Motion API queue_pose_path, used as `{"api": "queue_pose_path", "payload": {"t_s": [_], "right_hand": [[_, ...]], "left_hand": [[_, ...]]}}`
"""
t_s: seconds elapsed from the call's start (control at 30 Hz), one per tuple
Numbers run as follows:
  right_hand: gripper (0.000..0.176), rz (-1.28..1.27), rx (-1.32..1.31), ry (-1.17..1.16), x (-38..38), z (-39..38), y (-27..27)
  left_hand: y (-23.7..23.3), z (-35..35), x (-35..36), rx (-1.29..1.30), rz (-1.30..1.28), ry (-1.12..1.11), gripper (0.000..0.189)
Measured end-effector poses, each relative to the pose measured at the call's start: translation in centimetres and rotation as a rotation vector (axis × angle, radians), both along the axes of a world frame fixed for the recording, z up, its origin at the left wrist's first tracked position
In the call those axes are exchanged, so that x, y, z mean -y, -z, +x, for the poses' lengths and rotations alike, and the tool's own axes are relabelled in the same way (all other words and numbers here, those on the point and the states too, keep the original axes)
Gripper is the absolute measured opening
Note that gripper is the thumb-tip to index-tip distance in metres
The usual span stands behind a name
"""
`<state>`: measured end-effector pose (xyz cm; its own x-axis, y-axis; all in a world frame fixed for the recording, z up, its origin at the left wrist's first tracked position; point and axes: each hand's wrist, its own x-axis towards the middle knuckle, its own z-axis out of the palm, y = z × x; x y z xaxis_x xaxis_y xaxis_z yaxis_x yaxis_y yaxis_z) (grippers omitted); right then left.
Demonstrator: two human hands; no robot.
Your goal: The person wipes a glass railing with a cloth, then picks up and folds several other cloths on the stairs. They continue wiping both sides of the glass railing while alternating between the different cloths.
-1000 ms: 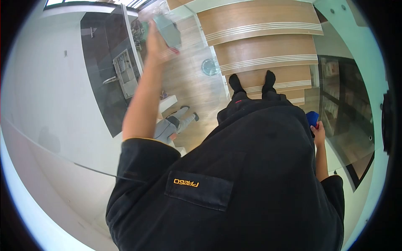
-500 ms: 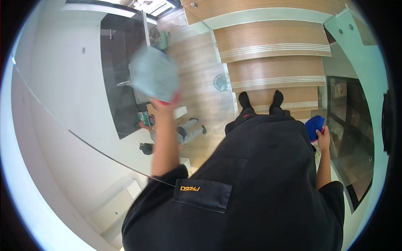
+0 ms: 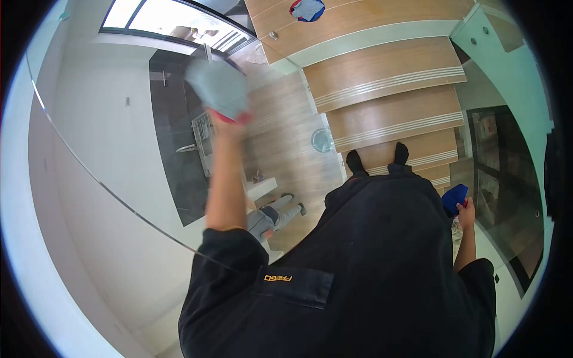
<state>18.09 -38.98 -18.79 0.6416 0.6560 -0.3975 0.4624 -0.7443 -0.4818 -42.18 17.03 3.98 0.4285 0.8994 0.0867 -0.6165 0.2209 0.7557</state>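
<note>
My left arm is stretched forward on the left. The left hand (image 3: 230, 124), smeared by motion, is closed at the red edge of a pale grey cleaning cloth (image 3: 218, 86). That cloth is blurred too and overlaps the clear glass panel (image 3: 101, 184) beside the stairs. Low on the right, my right hand (image 3: 467, 212) pinches a folded blue cloth (image 3: 455, 198) with a bit of red at its edge. Both my feet, in black socks, stand on a wooden stair tread (image 3: 382, 156).
Wooden steps (image 3: 388, 101) with pale grip strips rise ahead. A grey cloth (image 3: 307, 9) edged blue and red lies on the upper landing. Below left, a person (image 3: 274, 218) is on the floor past the glass. More glass (image 3: 507, 89) lines the right side.
The view has shifted, bringing the cloth on the landing into sight. My left hand and its cloth have moved slightly up and left; the right hand still holds the blue cloth.
</note>
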Motion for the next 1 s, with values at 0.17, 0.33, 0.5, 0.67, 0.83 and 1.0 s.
{"api": "queue_pose_path", "payload": {"t_s": [0.17, 0.33, 0.5, 0.67, 0.83, 1.0], "right_hand": [[0.026, 0.026, 0.061, 0.013, -1.2, 1.1, -1.7], [0.024, 0.069, 0.101, -0.036, -4.7, 0.3, -3.7], [0.022, 0.002, 0.074, -0.02, -5.7, 0.3, -5.0], [0.023, 0.053, 0.065, 0.004, -3.2, -0.2, -4.0], [0.021, -0.047, -0.075, 0.09, -0.7, 0.2, -0.8], [0.021, -0.109, -0.146, 0.07, -0.3, 1.8, 1.6]], "left_hand": [[-18.6, 3.2, -6.1, 0.21, 0.255, 0.13, 0.05], [4.1, 0.0, 0.8, 0.04, -0.052, -0.071, 0.051], [31.1, -7.2, 38.6, -0.787, -0.516, 0.139, 0.049], [24.9, -4.0, 39.2, -0.696, -0.737, -0.03, 0.041], [13.8, 0.4, 14.8, -0.518, -0.375, -0.239, 0.048], [-21.7, 3.8, -5.9, -0.112, 0.867, 0.11, 0.051]]}}
